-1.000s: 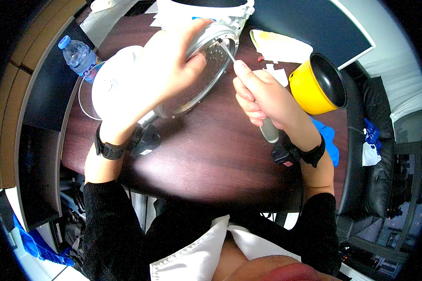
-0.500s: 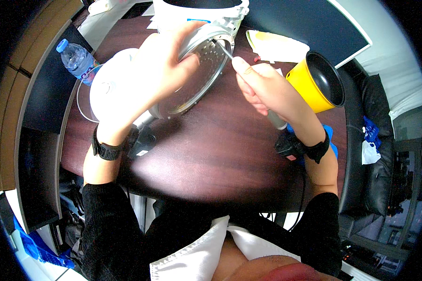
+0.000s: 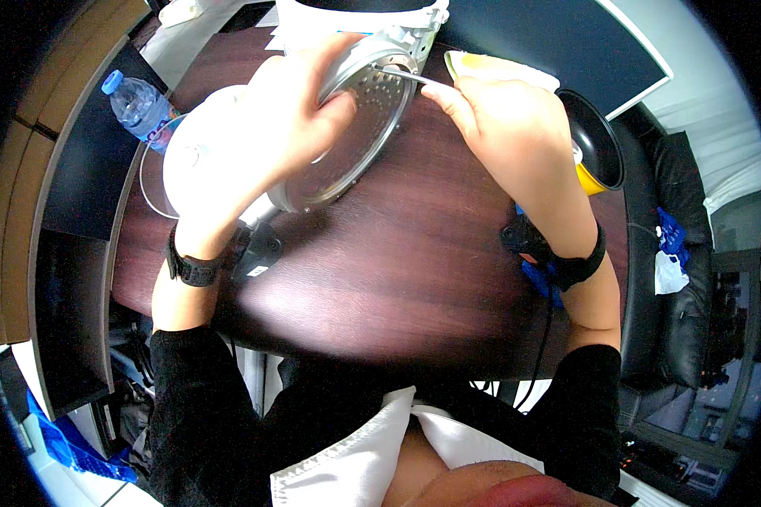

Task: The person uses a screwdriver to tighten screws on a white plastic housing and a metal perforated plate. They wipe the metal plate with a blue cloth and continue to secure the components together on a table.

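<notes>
Two hands are busy over the dark wooden table [image 3: 380,279]. A round metal lid plate [image 3: 347,139] with small holes is gripped at its upper edge by the left hand [image 3: 287,118] and held tilted, its lower rim near the tabletop. A thin metal tool [image 3: 406,76] is pinched in the closed fingers of the right hand [image 3: 507,127], its tip touching the plate's hub. A yellow pot [image 3: 596,148] is parked just right of that hand, a water bottle [image 3: 139,106] far left.
</notes>
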`<state>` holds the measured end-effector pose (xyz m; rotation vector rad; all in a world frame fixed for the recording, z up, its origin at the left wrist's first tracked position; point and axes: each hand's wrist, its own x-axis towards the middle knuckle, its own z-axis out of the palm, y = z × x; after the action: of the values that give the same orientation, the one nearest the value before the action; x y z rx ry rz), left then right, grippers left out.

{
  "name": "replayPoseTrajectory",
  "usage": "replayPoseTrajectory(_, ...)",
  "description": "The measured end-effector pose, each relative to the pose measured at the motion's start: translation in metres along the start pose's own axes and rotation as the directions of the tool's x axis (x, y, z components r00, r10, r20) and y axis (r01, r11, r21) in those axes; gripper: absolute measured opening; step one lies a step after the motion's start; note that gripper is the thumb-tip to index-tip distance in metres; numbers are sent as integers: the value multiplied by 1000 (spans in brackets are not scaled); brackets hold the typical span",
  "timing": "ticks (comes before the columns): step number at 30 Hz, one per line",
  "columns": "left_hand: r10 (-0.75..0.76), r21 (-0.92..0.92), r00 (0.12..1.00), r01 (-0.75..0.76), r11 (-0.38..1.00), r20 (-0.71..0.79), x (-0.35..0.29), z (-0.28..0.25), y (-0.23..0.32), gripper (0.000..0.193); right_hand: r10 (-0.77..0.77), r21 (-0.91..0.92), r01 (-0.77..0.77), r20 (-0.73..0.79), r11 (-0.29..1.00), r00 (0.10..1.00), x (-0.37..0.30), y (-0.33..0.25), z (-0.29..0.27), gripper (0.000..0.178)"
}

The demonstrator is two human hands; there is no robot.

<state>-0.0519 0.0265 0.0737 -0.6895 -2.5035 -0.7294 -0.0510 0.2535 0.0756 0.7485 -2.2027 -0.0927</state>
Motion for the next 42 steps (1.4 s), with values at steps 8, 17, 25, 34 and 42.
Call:
replayPoseTrajectory(8,-35,22,999,35,999,0,-2,-1,5,49,-173,390,-899,889,-198,423,-3,-7,-1,57)
replayPoseTrajectory(17,-6,33,1000,6,999,4,-1,4,1,51,199,509,-308,258,804,945,-8,-10,13,47)
replayPoseTrajectory(25,29,29,1000,-29,999,4,1,-1,4,50,155,445,-274,286,853,946,-6,7,6,49)
replayPoseTrajectory(34,11,58,1000,-11,998,7,-2,0,7,50,-233,290,-914,904,-283,359,-3,-14,-13,54)
replayPoseTrajectory(42,29,77,999,-27,997,-29,-2,0,4,51,17,4,-17,11,1000,1000,-4,-1,2,40)
